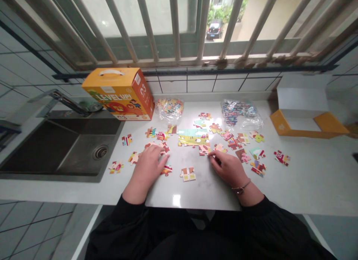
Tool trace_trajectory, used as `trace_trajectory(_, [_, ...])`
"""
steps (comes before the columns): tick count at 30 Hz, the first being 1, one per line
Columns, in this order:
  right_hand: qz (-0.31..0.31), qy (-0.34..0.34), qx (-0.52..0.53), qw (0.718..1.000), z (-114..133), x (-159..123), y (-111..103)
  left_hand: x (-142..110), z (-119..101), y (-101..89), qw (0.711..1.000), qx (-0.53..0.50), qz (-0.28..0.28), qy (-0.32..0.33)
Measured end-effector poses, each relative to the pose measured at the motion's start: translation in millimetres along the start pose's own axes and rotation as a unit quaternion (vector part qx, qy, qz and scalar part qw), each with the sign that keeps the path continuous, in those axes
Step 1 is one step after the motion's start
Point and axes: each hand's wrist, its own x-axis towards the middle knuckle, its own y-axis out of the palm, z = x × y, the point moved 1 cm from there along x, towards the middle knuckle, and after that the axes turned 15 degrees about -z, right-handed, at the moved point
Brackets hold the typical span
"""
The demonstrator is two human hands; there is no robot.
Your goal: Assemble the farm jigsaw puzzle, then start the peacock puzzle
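A partly joined jigsaw puzzle with a green field and sky lies flat in the middle of the counter. At its lower right corner sits a brown-and-pink puzzle piece. My right hand, fingers curled, has its fingertips at that piece's right edge. My left hand rests palm down with fingers stretched over pieces on the left, partly hiding them. By its thumb lies a red-and-yellow piece. Nearer to me, between the hands, lies a white-and-brown piece.
Several loose pieces spread on both sides, one red piece farthest right. Behind stand an orange box and two plastic bags of pieces, one left, one right. An open box is at right, a sink at left.
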Motion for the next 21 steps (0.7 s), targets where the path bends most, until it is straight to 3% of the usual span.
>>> trace_trajectory(6, [0.000, 0.005, 0.001, 1.000, 0, 1, -1, 23, 29, 5.4, 0.993, 0.100, 0.033, -0.057])
trace_trajectory(14, [0.001, 0.016, 0.007, 1.000, 0, 1, -1, 29, 52, 20.7, 0.994, -0.024, 0.013, -0.106])
trace_trajectory(18, [0.008, 0.015, 0.008, 1.000, 0, 2, -1, 31, 48, 15.5, 0.992, -0.060, -0.018, -0.105])
trace_trajectory(21, [0.006, 0.015, 0.008, 1.000, 0, 2, -2, 28, 40, 5.5, 0.988, -0.092, -0.007, -0.127])
